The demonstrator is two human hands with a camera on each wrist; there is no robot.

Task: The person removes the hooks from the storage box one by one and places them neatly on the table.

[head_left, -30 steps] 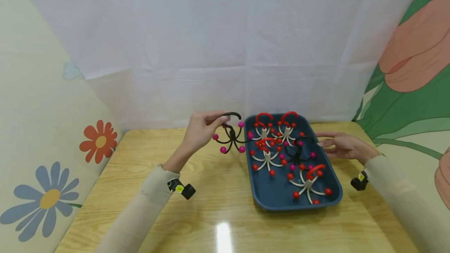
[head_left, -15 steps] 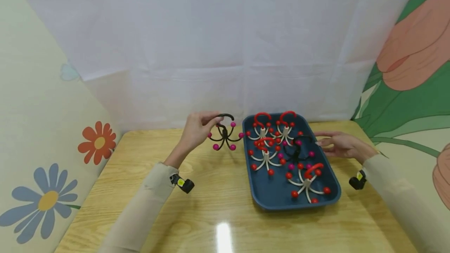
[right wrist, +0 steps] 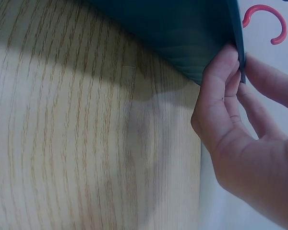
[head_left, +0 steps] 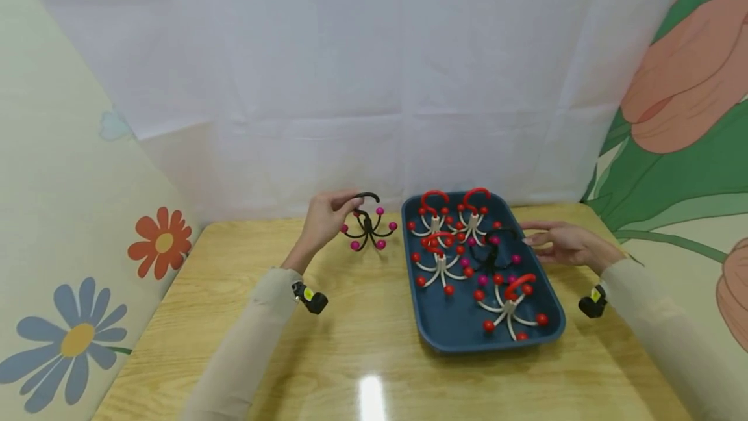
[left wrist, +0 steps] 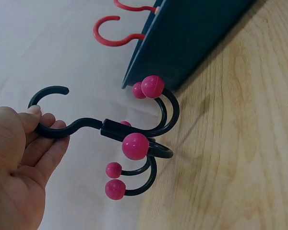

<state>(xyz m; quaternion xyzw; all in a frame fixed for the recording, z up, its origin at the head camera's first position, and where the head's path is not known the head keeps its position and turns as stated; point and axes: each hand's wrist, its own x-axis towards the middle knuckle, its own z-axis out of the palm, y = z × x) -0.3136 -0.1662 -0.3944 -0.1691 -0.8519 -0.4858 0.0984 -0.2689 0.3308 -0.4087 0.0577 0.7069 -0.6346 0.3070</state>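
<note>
My left hand [head_left: 324, 216] pinches the hook of a black rotating hook hanger [head_left: 367, 223], whose curved arms end in pink balls. It is upright left of the tray; the left wrist view does not settle whether its arms touch the table. My right hand [right wrist: 245, 115] grips the right rim of a dark blue tray [head_left: 461, 333], with thumb and fingers on either side of the edge. Inside the tray stand several white hangers [head_left: 441, 268] with red hooks and red balls. Another black hanger [head_left: 491, 257] with pink balls is among them.
The wooden table [head_left: 362, 323] runs up to a white sheet [head_left: 292, 83] hanging behind. A painted wall with flowers [head_left: 78, 340] borders the left side, and another with large tulips [head_left: 689, 83] the right.
My left hand has moved left, away from the tray, and lowered the black hanger toward the table. My right hand stays at the tray's rim.
</note>
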